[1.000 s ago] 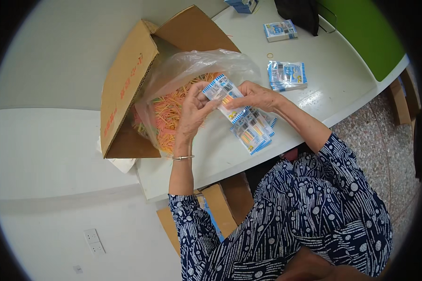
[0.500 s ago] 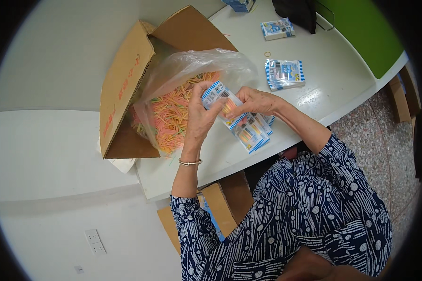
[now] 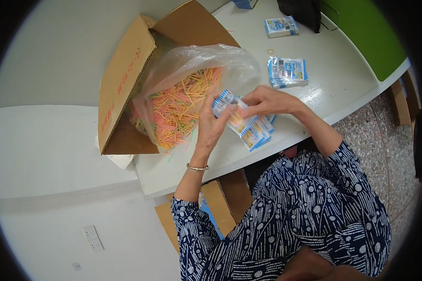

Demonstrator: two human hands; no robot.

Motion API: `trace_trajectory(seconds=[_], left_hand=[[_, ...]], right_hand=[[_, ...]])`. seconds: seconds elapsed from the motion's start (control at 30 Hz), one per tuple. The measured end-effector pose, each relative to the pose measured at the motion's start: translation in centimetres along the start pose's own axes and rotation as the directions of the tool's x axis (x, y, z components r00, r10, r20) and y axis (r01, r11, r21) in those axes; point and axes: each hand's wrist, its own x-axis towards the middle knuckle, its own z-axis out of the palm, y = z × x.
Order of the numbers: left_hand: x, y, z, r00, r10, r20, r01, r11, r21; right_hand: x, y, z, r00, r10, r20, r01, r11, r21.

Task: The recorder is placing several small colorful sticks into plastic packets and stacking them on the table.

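Between my two hands is a small clear packet (image 3: 241, 122) with blue-and-white striped ends and pastel sticks inside. My left hand (image 3: 211, 119) grips its left side, thumb on top. The fingers of my right hand (image 3: 269, 103) are closed on its upper right side. More striped packets (image 3: 260, 140) lie on the table just beneath and beyond it, partly covered. To the left, a cardboard box (image 3: 126, 93) on its side holds a clear plastic bag (image 3: 225, 56) full of loose thin sticks (image 3: 176, 105) in pink, yellow, orange and green.
Two stacks of packets, a nearer stack (image 3: 288, 72) and a farther stack (image 3: 281, 26), stand on the white table (image 3: 333, 70). A rubber band (image 3: 270, 51) lies between them. A black bag (image 3: 301, 13) is at the back; an open carton (image 3: 215, 206) sits below the table's front edge.
Both hands have moved slightly right and down with the packet, toward the packets on the table. The whole view has shifted a little.
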Motion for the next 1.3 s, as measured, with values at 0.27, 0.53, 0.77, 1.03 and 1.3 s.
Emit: trace_trajectory(seconds=[0.27, 0.53, 0.77, 1.03, 1.3], left_hand=[[-1.4, -6.0, -3.4, 0.966, 0.256, -0.033, -0.178, 0.752, 0.634], [7.0, -7.3, -8.9, 0.954, 0.289, 0.075, -0.191, 0.396, 0.898], [10.3, -11.4, -9.5, 0.974, 0.094, 0.205, -0.214, 0.095, 0.972], [9.8, -11.9, -9.5, 0.963, 0.17, 0.207, -0.23, 0.133, 0.964], [8.1, -13.4, -8.1, 0.906, 0.423, 0.028, -0.175, 0.313, 0.934]], right_hand=[[-4.2, 6.3, -7.2, 0.614, -0.56, -0.556, -0.311, 0.476, -0.822], [-4.4, 7.4, -8.2, 0.711, -0.354, -0.607, -0.379, 0.534, -0.755], [-4.1, 6.4, -8.5, 0.767, -0.213, -0.606, -0.443, 0.507, -0.739], [-4.0, 6.5, -9.2, 0.781, -0.213, -0.586, -0.383, 0.578, -0.72], [-3.6, 7.2, -8.6, 0.671, -0.436, -0.6, -0.278, 0.601, -0.749]])
